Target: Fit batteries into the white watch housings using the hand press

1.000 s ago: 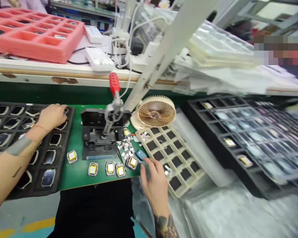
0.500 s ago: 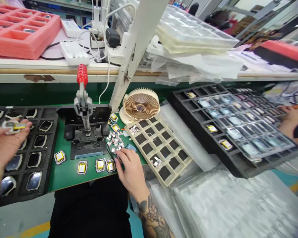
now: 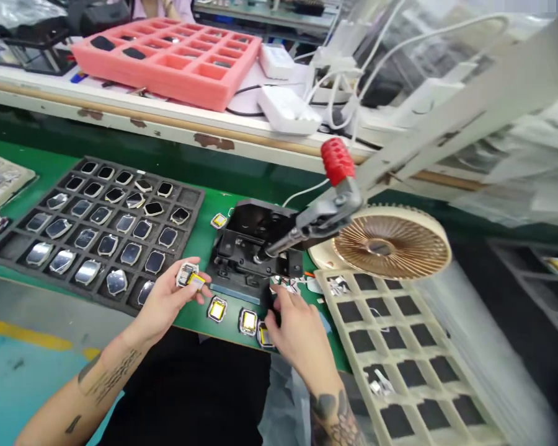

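Observation:
A watch case with a yellow-edged battery (image 3: 190, 276) is held in my left hand (image 3: 167, 297), its fingers closed around the case beside the dark tray's right edge. My right hand (image 3: 300, 328) is bent over small white pieces (image 3: 286, 284) at the right of the black press (image 3: 255, 248); its thumb and forefinger are drawn together, and what lies between them is too small to make out. Below the press, watch cases with yellow-edged batteries (image 3: 217, 309) lie in a row on the green mat (image 3: 193, 319), the rightmost one next to my right thumb.
A dark foam tray (image 3: 195, 201) of watch cases lies left. The press's red handle (image 3: 338, 161) rises near a beige fan (image 3: 390, 243). A cream tray (image 3: 353, 347) with black compartments is at right. A pink foam tray (image 3: 214, 93) sits on the shelf (image 3: 167, 127) behind.
The view has swung left, showing more of the dark tray. My left hand, with the watch case, is now closer to the press and my right hand, which stays by the white pieces.

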Available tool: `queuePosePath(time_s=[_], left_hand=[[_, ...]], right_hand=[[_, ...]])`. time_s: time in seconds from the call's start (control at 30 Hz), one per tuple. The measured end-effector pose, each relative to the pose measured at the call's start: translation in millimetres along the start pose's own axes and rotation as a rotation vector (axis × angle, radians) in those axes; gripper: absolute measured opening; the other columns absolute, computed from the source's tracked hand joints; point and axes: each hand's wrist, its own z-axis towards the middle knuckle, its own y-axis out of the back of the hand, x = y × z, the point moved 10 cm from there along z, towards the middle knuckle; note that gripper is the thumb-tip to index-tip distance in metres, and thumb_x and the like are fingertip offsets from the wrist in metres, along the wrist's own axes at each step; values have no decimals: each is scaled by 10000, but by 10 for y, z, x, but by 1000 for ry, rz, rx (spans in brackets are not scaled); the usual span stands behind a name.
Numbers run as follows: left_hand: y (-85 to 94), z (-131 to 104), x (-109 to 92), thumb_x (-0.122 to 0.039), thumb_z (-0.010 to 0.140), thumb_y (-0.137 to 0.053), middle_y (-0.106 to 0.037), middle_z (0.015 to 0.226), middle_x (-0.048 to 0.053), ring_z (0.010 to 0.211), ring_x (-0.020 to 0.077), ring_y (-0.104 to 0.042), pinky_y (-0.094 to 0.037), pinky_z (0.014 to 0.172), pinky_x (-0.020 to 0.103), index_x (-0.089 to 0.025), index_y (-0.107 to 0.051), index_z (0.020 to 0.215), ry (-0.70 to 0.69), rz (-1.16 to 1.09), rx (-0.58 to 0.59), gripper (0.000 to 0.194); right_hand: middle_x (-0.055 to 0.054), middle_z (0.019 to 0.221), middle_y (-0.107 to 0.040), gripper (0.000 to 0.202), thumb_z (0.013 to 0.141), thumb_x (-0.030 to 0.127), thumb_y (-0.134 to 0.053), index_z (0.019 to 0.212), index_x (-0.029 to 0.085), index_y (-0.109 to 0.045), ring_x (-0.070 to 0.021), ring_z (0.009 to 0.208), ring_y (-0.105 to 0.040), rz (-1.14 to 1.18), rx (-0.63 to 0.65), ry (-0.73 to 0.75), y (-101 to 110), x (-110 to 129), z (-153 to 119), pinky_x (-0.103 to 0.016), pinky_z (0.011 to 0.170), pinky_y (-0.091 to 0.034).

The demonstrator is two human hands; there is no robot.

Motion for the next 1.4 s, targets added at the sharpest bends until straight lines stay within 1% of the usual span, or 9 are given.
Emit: queuePosePath(time_s=[0.27,0.57,0.67,0.8,0.9,1.0,1.23,1.33,1.4], left_hand=[[1,93,195,-178,854,-905,-738,1181,70,971,198,-747,-576,853,323,-243,-628,1450,-22,-51,13,660],[-78,130,336,-267,902,-900,-702,1061,24,878,190,-768,-583,845,339,-234,-590,1433,8,-82,7,616],[-120,116,329,-316,950,-859,-741,1034,49,889,221,-782,-599,847,369,-217,-543,1455,34,-106,27,604],[-182,89,329,-379,1030,-772,-799,1023,109,824,231,-797,-599,772,351,-180,-542,1418,55,-88,102,493],[-261,51,377,-429,1051,-736,-827,1025,153,781,248,-815,-587,708,327,-154,-592,1318,88,-69,177,409],[-349,10,417,-475,1071,-693,-840,1012,175,770,268,-824,-588,679,328,-144,-630,1223,110,-51,230,369],[-492,-85,499,-410,1048,-747,-832,1144,193,876,254,-799,-579,758,334,-123,-730,1333,166,-137,145,404],[-658,-171,633,-403,1064,-726,-820,1227,200,1015,288,-795,-606,925,418,-118,-748,1397,256,-258,154,439],[-746,-207,689,-350,1071,-720,-821,1238,164,1117,292,-783,-574,1078,478,-153,-732,1447,285,-316,161,425]], right_hand=[[-111,1104,-762,453,987,148,-518,1439,144,-533,-260,992,-718,-16,24,1,-140,-58,5,-387,852,-428],[-116,984,-726,339,997,170,-509,1312,138,-632,-293,933,-696,-49,-117,-44,163,-144,-132,-415,829,-485],[-62,966,-706,383,1022,260,-522,1378,193,-647,-227,805,-654,277,-212,-167,287,-350,-244,-377,773,-504],[-29,872,-662,176,998,363,-657,1052,229,-757,-188,758,-606,938,-394,-312,329,-614,-444,-347,721,-499],[-25,825,-584,181,950,412,-722,989,245,-781,-192,761,-572,1555,-499,-258,286,-545,-496,-361,714,-495],[-50,914,-577,337,884,398,-789,1195,268,-805,-215,852,-587,1858,-439,-158,245,-266,-443,-382,764,-517],[-104,1078,-660,374,1033,345,-627,1384,263,-726,-269,979,-651,1656,-339,84,339,312,-436,-461,878,-570],[-84,1082,-630,390,991,267,-696,1380,270,-675,-268,1021,-644,1394,-391,140,382,469,-546,-459,910,-583],[-93,1172,-618,564,914,194,-774,1448,273,-612,-283,1123,-641,1216,-422,140,369,515,-630,-493,1001,-587]])
